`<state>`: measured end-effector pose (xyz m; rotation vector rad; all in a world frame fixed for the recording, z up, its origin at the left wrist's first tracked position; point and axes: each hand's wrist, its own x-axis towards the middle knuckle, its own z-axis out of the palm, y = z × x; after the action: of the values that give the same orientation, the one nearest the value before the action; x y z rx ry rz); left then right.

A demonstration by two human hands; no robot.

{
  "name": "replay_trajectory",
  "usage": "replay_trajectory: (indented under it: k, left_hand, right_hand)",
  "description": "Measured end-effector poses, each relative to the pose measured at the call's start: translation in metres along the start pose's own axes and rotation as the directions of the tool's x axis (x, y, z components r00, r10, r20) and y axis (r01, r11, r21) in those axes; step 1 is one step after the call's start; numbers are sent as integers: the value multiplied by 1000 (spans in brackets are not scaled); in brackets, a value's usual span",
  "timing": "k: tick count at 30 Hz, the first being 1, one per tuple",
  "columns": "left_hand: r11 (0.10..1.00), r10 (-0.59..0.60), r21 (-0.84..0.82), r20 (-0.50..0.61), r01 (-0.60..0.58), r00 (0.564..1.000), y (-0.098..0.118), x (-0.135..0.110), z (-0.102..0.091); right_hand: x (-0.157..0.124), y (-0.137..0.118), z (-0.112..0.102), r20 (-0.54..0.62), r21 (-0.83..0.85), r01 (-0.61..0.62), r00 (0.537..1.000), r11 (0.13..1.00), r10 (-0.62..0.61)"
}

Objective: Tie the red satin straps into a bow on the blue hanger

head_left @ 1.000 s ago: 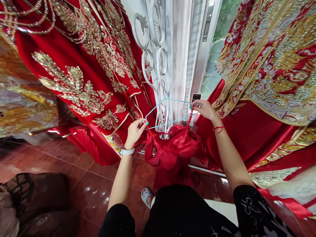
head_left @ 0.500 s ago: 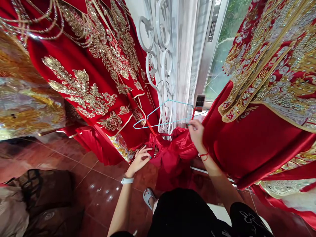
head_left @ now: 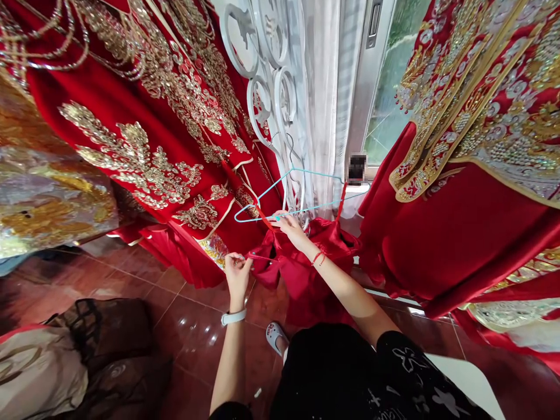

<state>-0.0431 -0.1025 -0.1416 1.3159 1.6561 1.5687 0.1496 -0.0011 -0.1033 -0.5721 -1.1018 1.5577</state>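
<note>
A red satin dress (head_left: 312, 262) hangs by thin straps from a light-blue wire hanger (head_left: 273, 185). At its left edge my left hand (head_left: 237, 274) is closed, pinching a thin red cord (head_left: 265, 258) drawn out taut from the fabric. My right hand (head_left: 292, 228) reaches across to the dress's left strap (head_left: 265, 220), just beneath the hanger's lower bar, and its fingers are bent closed there. The fingertips partly cover that strap. The right strap (head_left: 342, 202) runs from the hanger down to the bodice, untouched.
Red garments with gold embroidery (head_left: 144, 157) hang on the left, and beaded ones (head_left: 490, 116) on the right. A white scrollwork metal stand (head_left: 258, 87) rises behind the hanger, beside a window (head_left: 391, 87). Bags (head_left: 109, 338) lie on the tiled floor, left; a white seat (head_left: 464, 379) is lower right.
My right hand has left the right strap and crossed leftward to the left strap. My left hand has moved slightly left and now holds the thin cord stretched.
</note>
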Motion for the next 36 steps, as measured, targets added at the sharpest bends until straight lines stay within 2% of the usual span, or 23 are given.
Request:
replay_trajectory:
  k: [4,11,13,16,18,19,21,23,24,25,26,28,30,33,36]
  left_hand:
    - [984,-176,15,201,177,964,8,5,-1]
    - [939,-249,-167,278,302,928,40,6,-2]
    - [895,-319,-217,300,390,899,42,5,-3]
    - [790,-440,-277,366,547,820,37,1,-5]
    - [753,-454,-291,419,590,786,33,-4,-7]
    - [760,-436,-296,427,579,792,32,-7,-7]
    - [823,-365,-298,374,483,853,33,-13,-8]
    - [929,-233,-239,211,281,949,36,-16,-7]
    - [973,-138,-171,121,157,983,39,-17,-6]
    - [995,-38,-88,48,42,998,42,-16,-5]
    - [999,50,-8,1,-50,999,44,-15,-4]
    - [986,140,93,-27,-137,990,49,-9,-1]
    - [985,140,111,-38,-135,989,52,-1,1]
    - [990,133,48,-55,-130,990,60,14,3]
    - [988,152,-12,27,-152,988,75,30,4]
  right_hand:
    - [-2,3,0,-2,2,-14,1000,1000,14]
    - [-9,3,-8,-17,-9,-44,999,999,43]
    - [-9,4,-9,-17,-14,-43,999,999,43]
    - [-10,5,-11,-8,-13,-37,999,999,37]
    - [-11,6,-12,-4,-8,-41,999,999,41]
    - [-11,6,-13,-7,-6,-43,999,999,43]
    - [-12,6,-13,-14,-4,-48,999,999,48]
    - [-14,6,-13,-14,-2,-49,999,999,49]
    - [-15,6,-13,-9,-1,-48,999,999,48]
    - [-15,5,-13,-1,1,-46,999,999,46]
    - [-16,5,-13,9,3,-43,999,999,43]
    - [-18,5,-14,26,10,-36,999,999,36]
    - [-18,4,-14,25,13,-38,999,999,37]
    - [-20,5,-14,-6,17,-48,999,999,48]
    - [-21,6,-13,-12,33,-44,999,998,45]
